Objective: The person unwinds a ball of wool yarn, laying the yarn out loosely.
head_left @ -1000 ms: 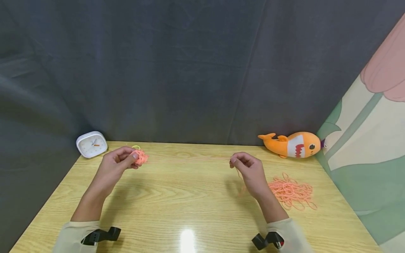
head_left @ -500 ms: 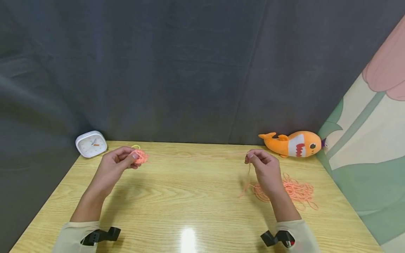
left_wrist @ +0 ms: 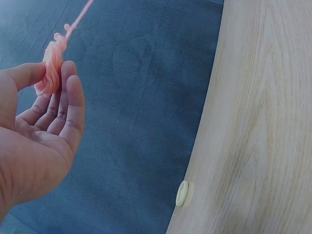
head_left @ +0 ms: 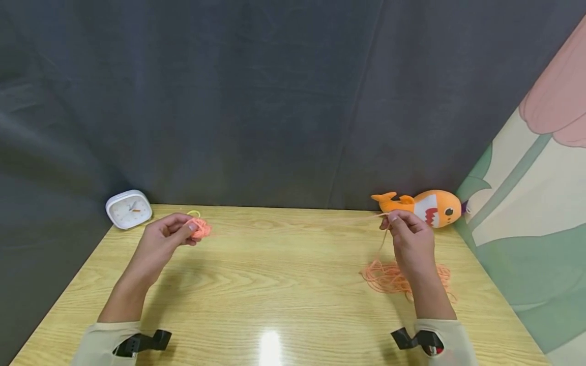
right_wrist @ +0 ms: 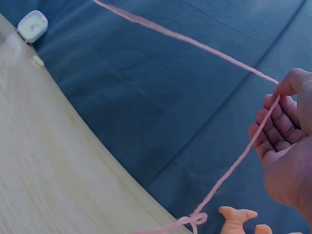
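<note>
In the head view my left hand (head_left: 161, 243) holds a small bundle of wound coral yarn (head_left: 200, 229). The left wrist view shows that yarn bundle (left_wrist: 49, 70) pinched between thumb and fingers, a strand rising from its top. On the other side my right hand (head_left: 415, 245) pinches the same colour of yarn, with a strand (right_wrist: 195, 44) stretched leftward in the right wrist view. Below the pinch, another length hangs toward a loose yarn pile (head_left: 386, 278) on the table, partly hidden by my right forearm. A small loop shows in the hanging length.
A white clock (head_left: 129, 209) stands at the table's back left corner. Behind the left hand lies a pale yellow ring (left_wrist: 182, 193). An orange plush shark (head_left: 439, 208) sits at the back right, partly behind the right hand. A dark curtain (head_left: 256, 112) borders the wooden table (head_left: 274, 284).
My right hand has moved to the right, pinching the yarn, so the stretch between the hands is longer. The left hand has stayed nearly in place with the bundle.
</note>
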The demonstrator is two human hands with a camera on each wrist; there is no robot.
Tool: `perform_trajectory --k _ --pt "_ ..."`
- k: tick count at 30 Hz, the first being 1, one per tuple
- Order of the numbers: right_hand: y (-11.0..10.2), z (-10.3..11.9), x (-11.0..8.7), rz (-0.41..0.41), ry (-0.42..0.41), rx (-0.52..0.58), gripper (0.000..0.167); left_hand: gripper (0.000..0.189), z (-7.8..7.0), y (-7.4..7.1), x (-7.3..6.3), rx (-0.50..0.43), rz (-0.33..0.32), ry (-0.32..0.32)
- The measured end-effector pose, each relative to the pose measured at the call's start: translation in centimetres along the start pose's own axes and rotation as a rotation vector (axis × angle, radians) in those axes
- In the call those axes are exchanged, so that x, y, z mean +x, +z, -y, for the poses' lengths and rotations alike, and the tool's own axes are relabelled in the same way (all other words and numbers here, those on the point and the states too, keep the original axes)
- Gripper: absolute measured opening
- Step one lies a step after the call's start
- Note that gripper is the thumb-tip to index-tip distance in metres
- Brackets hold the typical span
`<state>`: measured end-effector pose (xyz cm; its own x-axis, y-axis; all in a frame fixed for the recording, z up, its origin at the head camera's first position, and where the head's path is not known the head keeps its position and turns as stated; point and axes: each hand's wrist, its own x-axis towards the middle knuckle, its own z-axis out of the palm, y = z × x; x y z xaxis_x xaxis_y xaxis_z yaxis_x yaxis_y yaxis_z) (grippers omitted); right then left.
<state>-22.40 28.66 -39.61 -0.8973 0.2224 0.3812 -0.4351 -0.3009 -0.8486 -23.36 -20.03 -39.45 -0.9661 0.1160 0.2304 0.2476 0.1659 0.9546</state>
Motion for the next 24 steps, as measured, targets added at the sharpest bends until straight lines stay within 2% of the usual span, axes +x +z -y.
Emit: perform_trajectory --k 8,19,24 --pt "-1.4 1.0 0.5 -0.057 -0.048 0.069 0.017 0.015 0.1 0.0 0.0 -0.014 0.013 0.011" --pt "-3.3 2.9 0.7 -0.114 -0.106 0.197 0.018 0.014 0.0 -0.1 0.0 0.003 -0.001 -0.015" --pt "-4.2 3.8 0.7 -0.19 -0.098 0.204 0.013 0.014 0.0 -0.1 -0.1 -0.013 0.005 -0.006"
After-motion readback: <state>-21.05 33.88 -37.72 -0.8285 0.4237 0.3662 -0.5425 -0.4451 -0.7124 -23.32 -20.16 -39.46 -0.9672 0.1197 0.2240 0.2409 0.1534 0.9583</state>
